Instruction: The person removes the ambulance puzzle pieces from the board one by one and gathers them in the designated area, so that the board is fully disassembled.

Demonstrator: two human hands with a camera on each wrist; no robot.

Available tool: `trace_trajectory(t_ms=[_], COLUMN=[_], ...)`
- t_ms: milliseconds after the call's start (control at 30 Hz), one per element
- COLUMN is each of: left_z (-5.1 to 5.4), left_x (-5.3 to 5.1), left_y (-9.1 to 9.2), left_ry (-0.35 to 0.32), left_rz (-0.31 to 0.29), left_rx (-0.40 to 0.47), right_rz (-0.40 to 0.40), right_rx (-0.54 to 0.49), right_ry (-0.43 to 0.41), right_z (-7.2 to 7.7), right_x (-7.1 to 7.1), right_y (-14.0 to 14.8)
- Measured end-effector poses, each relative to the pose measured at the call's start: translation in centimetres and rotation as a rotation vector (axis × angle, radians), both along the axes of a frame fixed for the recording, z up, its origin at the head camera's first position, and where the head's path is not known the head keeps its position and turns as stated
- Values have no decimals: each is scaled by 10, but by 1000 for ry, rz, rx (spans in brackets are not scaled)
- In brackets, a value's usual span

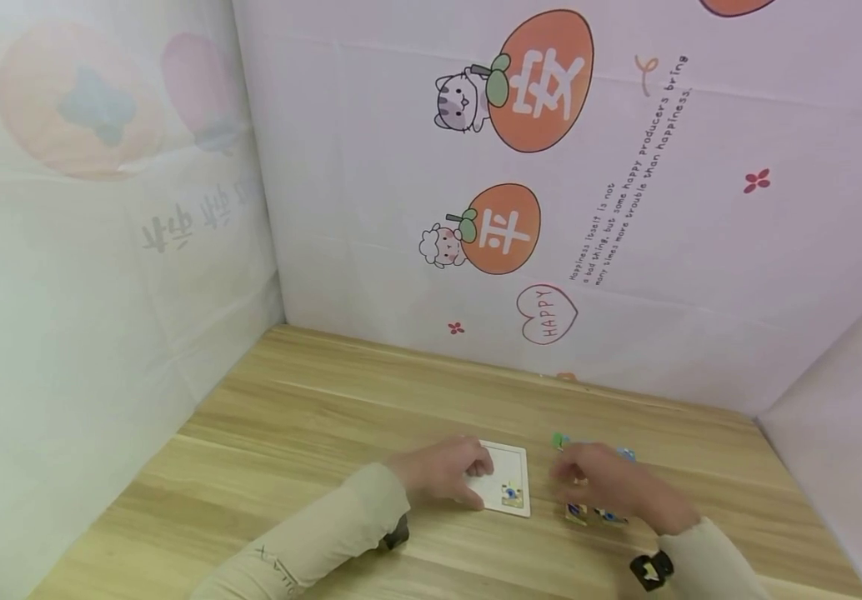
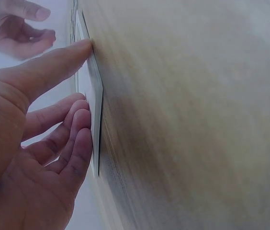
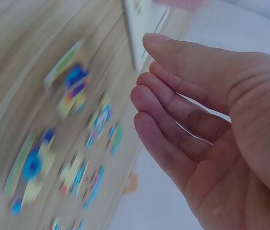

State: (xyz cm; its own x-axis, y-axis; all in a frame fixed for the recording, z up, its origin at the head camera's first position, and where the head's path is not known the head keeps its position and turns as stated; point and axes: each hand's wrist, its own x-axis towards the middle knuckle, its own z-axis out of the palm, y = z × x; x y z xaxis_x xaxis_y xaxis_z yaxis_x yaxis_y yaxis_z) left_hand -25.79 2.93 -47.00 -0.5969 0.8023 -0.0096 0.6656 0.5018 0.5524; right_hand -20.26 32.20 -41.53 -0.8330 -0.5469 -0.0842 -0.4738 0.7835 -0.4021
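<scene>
A white puzzle board (image 1: 504, 460) lies flat on the table, with a small yellow-and-blue jigsaw piece (image 1: 511, 493) in its near right corner. My left hand (image 1: 442, 473) rests on the board's left side. In the left wrist view, the thumb (image 2: 63, 62) touches the board's edge and the bent fingertips touch its face. To the right, my right hand (image 1: 611, 483) hovers over several loose jigsaw pieces (image 1: 611, 518). In the right wrist view, its fingers (image 3: 159, 134) are loosely bent with nothing between them. Blurred colourful pieces (image 3: 33, 165) lie beneath, apart from the hand.
The wooden table (image 1: 311, 417) meets a white printed sheet (image 1: 371, 208) at the back. Similar sheets (image 1: 101, 292) stand at the left and right sides. Dark straps (image 1: 651, 571) circle the wrists.
</scene>
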Motion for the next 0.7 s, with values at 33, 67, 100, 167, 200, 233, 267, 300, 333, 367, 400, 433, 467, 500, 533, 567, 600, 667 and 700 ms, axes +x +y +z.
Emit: trace_trajectory(t_ms=[33, 67, 100, 167, 200, 233, 267, 300, 333, 367, 400, 433, 467, 500, 533, 567, 600, 667, 700], left_z=[0, -1, -1, -3, -5, -6, -7, -9, -10, -11, -11, -11, -11, -11, -10, -10, -9, -8, -7], left_x=[0, -1, -1, -2, -3, -4, -4, -5, -6, -7, -7, -7, -7, -7, -7, -7, -7, -6, -6], left_y=[0, 0, 0, 1, 1, 2, 3, 3, 4, 4, 5, 5, 5, 4, 4, 4, 3, 3, 2], left_ry=[5, 8, 14, 21, 20, 22, 22, 23, 22, 22, 24, 28, 30, 32, 35, 37, 39, 35, 33], left_rz=[-1, -1, -2, -2, -2, -3, -4, -4, -4, -5, -6, -7, -7, -9, -11, -13, -15, -17, -18], left_rx=[0, -1, -2, -1, 0, -2, -2, -2, -3, -3, -4, -5, -5, -4, -4, -4, -5, -4, -2], right_rz=[1, 9, 17, 40, 45, 43, 47, 44, 48, 43, 40, 41, 44, 51, 56, 57, 62, 70, 67], right_rx=[5, 13, 14, 5, -4, -11, -11, -17, -24, -19, -24, -21, -25, -34, -41, -46, -54, -58, -58], right_ry=[8, 12, 17, 19, 10, -2, 0, 2, 3, 3, -13, -12, -17, -27, -38, -47, -52, -42, -41], right_z=[0, 0, 0, -2, -4, -6, -8, -11, -13, -16, -17, -19, -21, -22, -23, -23, -24, -24, -24], right_x=[-1, -3, -4, -7, -8, -8, -8, -8, -9, -9, -9, -9, -10, -10, -10, -10, -10, -10, -10], right_y=[-6, -13, -18, -28, -32, -36, -39, -41, -43, -45, -47, -48, -49, -50, -51, -51, -52, -52, -53])
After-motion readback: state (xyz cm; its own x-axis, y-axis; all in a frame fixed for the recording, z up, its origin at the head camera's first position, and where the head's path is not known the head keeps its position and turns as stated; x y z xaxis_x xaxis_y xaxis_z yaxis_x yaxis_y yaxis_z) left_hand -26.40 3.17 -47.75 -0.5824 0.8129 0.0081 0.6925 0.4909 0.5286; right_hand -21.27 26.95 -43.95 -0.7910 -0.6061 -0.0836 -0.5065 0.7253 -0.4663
